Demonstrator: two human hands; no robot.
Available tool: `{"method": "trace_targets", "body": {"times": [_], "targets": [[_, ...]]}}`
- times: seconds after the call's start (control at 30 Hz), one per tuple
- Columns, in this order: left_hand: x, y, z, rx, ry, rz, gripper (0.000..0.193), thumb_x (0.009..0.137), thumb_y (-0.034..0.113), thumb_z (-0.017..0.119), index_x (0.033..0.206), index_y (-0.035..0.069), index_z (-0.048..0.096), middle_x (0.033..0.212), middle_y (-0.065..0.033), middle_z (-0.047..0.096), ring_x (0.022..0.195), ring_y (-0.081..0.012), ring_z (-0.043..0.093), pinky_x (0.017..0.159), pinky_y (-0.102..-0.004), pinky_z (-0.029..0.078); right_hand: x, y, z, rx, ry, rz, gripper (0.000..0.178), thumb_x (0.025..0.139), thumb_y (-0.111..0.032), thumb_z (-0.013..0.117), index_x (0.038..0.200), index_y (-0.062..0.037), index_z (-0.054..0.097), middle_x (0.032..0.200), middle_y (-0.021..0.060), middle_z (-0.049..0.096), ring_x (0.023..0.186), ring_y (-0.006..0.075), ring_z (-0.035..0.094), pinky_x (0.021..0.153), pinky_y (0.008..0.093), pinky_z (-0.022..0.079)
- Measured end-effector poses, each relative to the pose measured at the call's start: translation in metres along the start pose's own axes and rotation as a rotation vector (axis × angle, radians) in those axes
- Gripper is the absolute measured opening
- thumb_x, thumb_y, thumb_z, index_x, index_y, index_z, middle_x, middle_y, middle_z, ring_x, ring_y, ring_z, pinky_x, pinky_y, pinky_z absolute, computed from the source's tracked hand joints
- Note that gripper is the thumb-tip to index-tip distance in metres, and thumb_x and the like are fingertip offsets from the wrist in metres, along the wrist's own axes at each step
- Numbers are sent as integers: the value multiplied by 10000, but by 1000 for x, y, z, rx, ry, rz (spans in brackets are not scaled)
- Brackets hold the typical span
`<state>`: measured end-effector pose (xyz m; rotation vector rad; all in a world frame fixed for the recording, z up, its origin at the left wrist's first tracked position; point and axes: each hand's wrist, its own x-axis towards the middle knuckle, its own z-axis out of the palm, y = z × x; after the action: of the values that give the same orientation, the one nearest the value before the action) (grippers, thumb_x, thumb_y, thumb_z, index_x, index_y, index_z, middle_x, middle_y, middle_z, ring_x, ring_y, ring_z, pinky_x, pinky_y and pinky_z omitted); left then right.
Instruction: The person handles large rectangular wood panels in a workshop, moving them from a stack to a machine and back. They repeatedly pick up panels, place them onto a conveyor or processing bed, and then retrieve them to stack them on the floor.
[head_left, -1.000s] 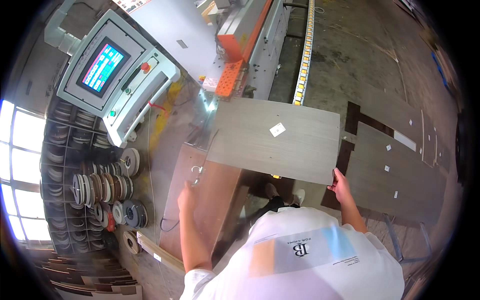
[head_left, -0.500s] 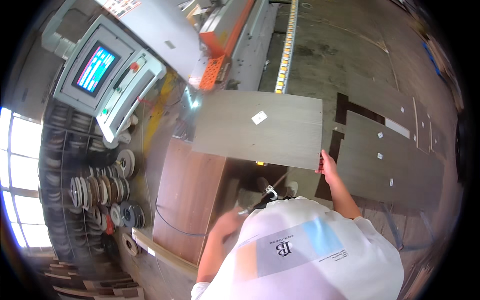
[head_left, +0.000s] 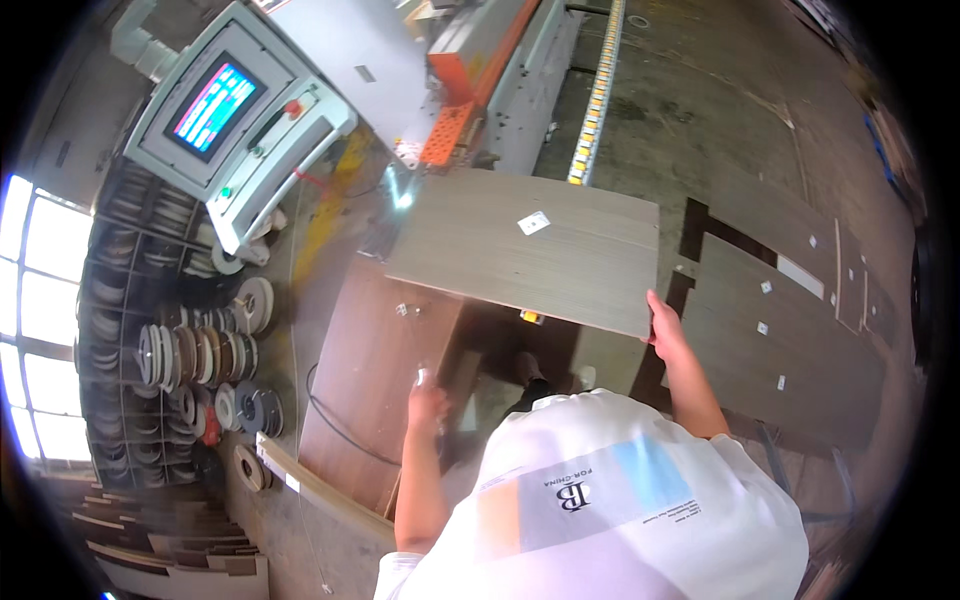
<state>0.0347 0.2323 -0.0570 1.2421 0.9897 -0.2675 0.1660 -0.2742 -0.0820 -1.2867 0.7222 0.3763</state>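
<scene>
A grey wood-grain panel (head_left: pixel 590 255) with a small white label (head_left: pixel 534 223) lies level in front of me. My right hand (head_left: pixel 664 325) is closed on its near right corner, thumb on top and fingers below the edge. My left hand (head_left: pixel 428 402) is closed in a fist above the reddish-brown wooden surface (head_left: pixel 365 350), apart from the panel. A small shiny piece shows at the top of that fist; motion blur hides what it is. Beyond it, a small blurred silvery thing (head_left: pixel 406 310) shows near the panel's left near edge.
A control panel with a lit screen (head_left: pixel 213 105) stands at the upper left, beside a machine with an orange perforated guard (head_left: pixel 447 133). A roller track (head_left: pixel 597 95) runs away from me. More labelled panels (head_left: pixel 790 330) lie at right. Edging rolls (head_left: pixel 185 355) and a dark hose (head_left: pixel 345 435) are at left.
My left hand has moved up and left, away from my body and over the brown surface. My right hand stays on the panel's corner. The whole view has shifted slightly.
</scene>
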Motion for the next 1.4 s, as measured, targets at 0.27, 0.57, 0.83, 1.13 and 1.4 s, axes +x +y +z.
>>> {"method": "trace_targets", "body": {"times": [0.27,0.57,0.83,1.13,1.4], "targets": [[3,-12,47,1089,-633,340,360,949,380,707,1102,57,665,720,-73,632,560,-122,554,542,-298,465,-10,-14,6,28,55,-1,398,1015,-543,558,1140,-179,661,809,-44,630,658,114,565,533,301,407],[-4,38,32,1038,-177,215,565,915,497,676,1265,56,626,1123,-259,704,1068,-432,665,905,-470,514,-1,29,-7,-53,56,259,521,917,-557,685,1180,-108,680,1043,9,706,947,129,653,802,330,526],[29,77,36,645,24,350,441,936,336,684,1241,22,638,948,-185,730,811,-286,723,736,-393,558,1,31,41,272,-25,220,748,911,-443,755,1477,-29,495,1560,92,452,1460,239,354,1205,411,265],[25,114,90,750,-47,449,257,903,245,745,1069,49,736,827,-52,705,751,-142,639,720,-317,516,20,3,92,392,-112,247,793,926,-470,725,1525,-46,425,1598,101,399,1478,272,319,1220,462,230],[19,111,131,858,-18,549,305,889,311,770,1148,152,744,1035,-104,741,927,-299,704,833,-377,544,76,-45,89,367,-87,271,791,923,-485,725,1518,-52,432,1583,110,415,1460,285,350,1210,473,254]]}}
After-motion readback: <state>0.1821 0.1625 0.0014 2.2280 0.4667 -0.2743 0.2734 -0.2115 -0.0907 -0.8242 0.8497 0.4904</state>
